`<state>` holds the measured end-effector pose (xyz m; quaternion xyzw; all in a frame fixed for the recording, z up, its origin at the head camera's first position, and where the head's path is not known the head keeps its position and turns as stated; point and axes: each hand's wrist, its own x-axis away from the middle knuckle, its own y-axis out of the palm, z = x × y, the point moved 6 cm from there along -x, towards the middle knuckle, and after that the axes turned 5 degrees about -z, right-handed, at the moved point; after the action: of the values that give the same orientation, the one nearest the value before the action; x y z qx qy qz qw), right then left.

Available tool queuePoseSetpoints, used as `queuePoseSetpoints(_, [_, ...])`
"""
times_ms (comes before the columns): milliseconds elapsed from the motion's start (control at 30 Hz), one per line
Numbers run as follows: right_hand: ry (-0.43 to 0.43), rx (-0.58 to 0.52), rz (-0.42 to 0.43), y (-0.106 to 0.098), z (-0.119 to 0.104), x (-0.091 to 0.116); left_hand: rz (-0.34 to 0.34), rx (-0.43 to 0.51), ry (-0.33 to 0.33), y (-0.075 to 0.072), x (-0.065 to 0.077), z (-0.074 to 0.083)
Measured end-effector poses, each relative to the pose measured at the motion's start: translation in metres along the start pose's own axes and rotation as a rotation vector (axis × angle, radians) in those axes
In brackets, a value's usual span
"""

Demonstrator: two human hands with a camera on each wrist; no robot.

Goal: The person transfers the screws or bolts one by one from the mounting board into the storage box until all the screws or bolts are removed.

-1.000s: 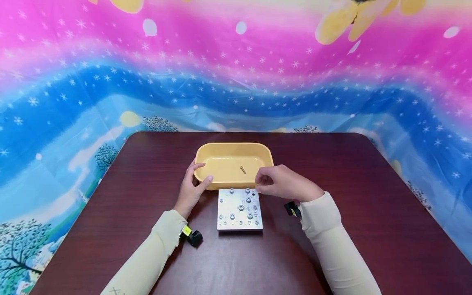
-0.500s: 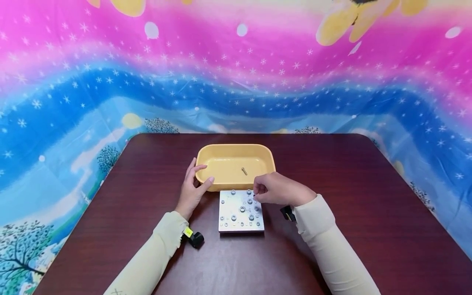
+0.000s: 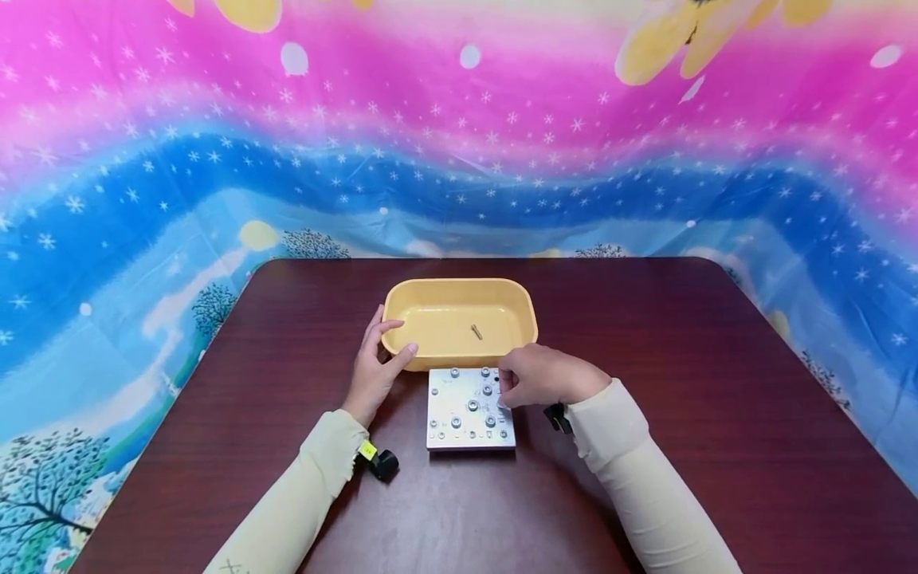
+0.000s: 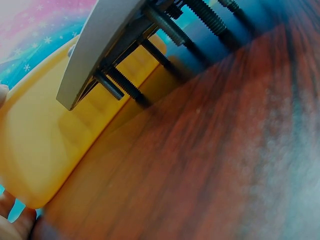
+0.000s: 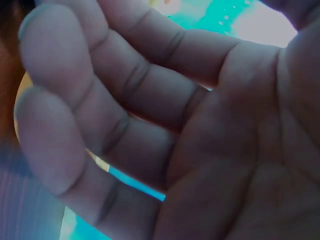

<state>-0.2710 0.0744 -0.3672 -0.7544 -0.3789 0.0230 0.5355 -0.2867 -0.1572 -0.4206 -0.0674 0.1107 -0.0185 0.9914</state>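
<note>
Fingers (image 5: 55, 55) of the right hand (image 3: 552, 376) are bent inward, tips low at the right side of the metal plate (image 3: 450, 399). Index and thumb look close together in the head view. Can't tell if they have hold of a screw; the back of the hand blocks it. Right wrist view is mostly palm and bent fingers, narrow gaps between some of them, tips pointing away from the palm.

Left hand (image 3: 373, 375) grips the left end of the yellow tray (image 3: 439, 296): thumb at the near left corner, index finger over the rim, fingers spread apart.

Plate sits on the near side of the tray, right up by its near wall; can't tell if they touch. Screw heads (image 3: 472, 406) of various sizes are spread over its top. Dark hole (image 3: 496, 379) near its far right corner. Left wrist view: threaded shanks (image 4: 207, 17) stick out of the underside toward the table (image 3: 645, 335).

Loose screw (image 3: 476, 332) lies in the tray, right of middle. Printed cloth (image 3: 459, 199) hangs behind the table.
</note>
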Motion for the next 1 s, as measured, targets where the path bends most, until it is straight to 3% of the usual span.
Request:
queuePoseSetpoints(467, [0.067,0.148,0.035,0.007,-0.006,-0.006,-0.007,0.011,-0.014,0.000,0.000,-0.002])
queuePoseSetpoints(1000, [0.106,0.196,0.068,0.008,-0.012,-0.006,-0.001,0.018,-0.007,0.000,0.000,-0.001])
